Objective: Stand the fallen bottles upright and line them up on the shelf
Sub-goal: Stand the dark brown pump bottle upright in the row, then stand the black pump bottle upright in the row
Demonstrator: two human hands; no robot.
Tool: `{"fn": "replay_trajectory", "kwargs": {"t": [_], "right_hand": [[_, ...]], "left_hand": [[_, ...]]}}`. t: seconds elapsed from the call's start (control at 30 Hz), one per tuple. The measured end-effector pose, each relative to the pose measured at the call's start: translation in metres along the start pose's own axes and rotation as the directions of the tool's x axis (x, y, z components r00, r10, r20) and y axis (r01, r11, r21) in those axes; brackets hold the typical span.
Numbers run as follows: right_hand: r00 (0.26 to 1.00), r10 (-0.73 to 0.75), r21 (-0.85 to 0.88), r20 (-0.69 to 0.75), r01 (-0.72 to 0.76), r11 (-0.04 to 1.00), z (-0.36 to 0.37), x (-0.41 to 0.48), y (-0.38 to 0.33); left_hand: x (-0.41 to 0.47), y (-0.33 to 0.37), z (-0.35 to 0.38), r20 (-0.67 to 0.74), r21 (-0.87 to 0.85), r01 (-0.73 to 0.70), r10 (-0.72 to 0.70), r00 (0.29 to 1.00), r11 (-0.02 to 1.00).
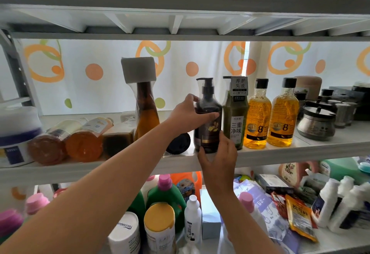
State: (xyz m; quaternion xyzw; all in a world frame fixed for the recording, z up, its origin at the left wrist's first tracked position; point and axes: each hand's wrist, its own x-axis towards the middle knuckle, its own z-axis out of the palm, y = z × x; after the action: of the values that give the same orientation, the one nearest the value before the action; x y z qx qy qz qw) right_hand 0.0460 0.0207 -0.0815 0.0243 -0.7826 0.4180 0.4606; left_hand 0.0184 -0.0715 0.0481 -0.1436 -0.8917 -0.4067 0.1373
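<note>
- shelf [280,154]: the middle board of the rack, its front edge bare below the row of bottles.
- dark pump bottle [208,121]: stood upright, touching the green bottle [234,117] on its right side.
- left hand [188,114]: wrapped around the upper body of the dark pump bottle, thumb across the front and fingers behind, gripping it.
- right hand [219,155]: held open at the base of the dark pump bottle, with fingertips on its lower edge; it steadied the bottle and did not clasp it.
- two yellow bottles [270,113]: stood upright just right of the green bottle, so four bottles formed a line.
- tall amber bottle [146,111]: upright to the left of the dark pump bottle, standing apart from the line.
- fallen bottles [66,143]: two orange ones lay on their sides further left, bases toward the camera.
- dark round object [179,141]: lay just left of the dark pump bottle; unclear whether it was a bottle.
- judged progress: roughly half done; the lying bottles remained to be raised and lined up.
</note>
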Motion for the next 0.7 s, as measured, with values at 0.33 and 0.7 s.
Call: {"fn": "replay_trajectory", "kwargs": {"t": [0.33, 0.7], "right_hand": [[0.998, 0.012, 0.045, -0.059, -0.009, 0.999, -0.006, 0.0, -0.006], [0.927, -0.356, 0.012, 0.116, 0.357, 0.934, 0.005, 0.003, -0.048]], "left_hand": [[0.0, 0.001, -0.007, 0.087, -0.057, 0.023, -0.018, 0.996, 0.998], [0.01, -0.009, -0.021, -0.195, 0.112, 0.052, -0.03, 0.98, 0.992]]}}
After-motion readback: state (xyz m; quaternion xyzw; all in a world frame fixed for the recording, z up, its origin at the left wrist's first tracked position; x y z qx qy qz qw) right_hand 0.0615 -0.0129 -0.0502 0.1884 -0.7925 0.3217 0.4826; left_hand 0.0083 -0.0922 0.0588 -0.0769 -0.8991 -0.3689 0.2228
